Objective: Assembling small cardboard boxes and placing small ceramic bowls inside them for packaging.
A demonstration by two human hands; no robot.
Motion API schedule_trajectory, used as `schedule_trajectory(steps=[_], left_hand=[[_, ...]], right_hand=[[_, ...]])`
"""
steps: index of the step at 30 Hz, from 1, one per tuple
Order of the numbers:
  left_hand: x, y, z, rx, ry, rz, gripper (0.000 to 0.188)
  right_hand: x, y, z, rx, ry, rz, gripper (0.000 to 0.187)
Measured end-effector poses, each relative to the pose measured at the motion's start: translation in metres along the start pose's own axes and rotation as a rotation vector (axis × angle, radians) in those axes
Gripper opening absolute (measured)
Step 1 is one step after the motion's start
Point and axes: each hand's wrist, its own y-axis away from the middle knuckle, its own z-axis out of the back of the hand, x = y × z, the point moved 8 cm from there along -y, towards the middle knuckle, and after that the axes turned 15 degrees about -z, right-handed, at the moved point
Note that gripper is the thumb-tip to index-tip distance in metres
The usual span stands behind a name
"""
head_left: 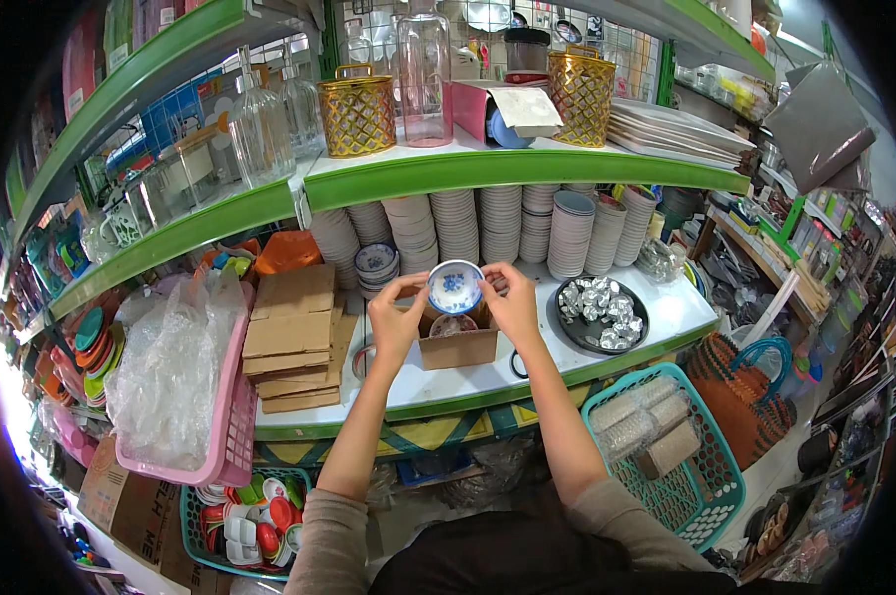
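Observation:
A small white bowl with a blue flower pattern [455, 289] is held up between my two hands, its inside facing me. My left hand [398, 309] pinches its left rim, and the fingers of my right hand [509, 302] close on the right rim. Just below the bowl stands an opened brown cardboard box [459, 351] on the white shelf. Inside that box part of another round patterned dish [453, 325] shows; the rest is hidden by the box front and the held bowl. Behind my left hand is a short stack of blue-patterned bowls [376, 262].
Flattened cardboard boxes [289, 327] lie left of the box, beside a pink basket [232, 421] of bubble wrap. To the right sits a black round tray [567, 332] with silvery pieces. A teal basket [711, 516] holds bubble-wrapped packs. Stacked bowls [455, 226] line the back under a green-edged shelf [527, 171].

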Motion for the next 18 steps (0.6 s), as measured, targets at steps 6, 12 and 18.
schedule_trajectory(steps=[6,12,18], left_hand=[[0.030,0.015,-0.007,0.177,0.049,0.190,0.029],[0.034,0.027,-0.018,0.466,-0.152,0.187,0.025],[0.029,0.040,-0.031,0.648,-0.502,-0.010,0.014]], right_hand=[[-0.038,-0.006,-0.008,0.074,0.404,-0.220,0.016],[-0.056,0.002,-0.021,0.108,0.739,-0.268,0.016],[-0.062,0.011,-0.032,0.131,0.929,-0.266,0.012]])
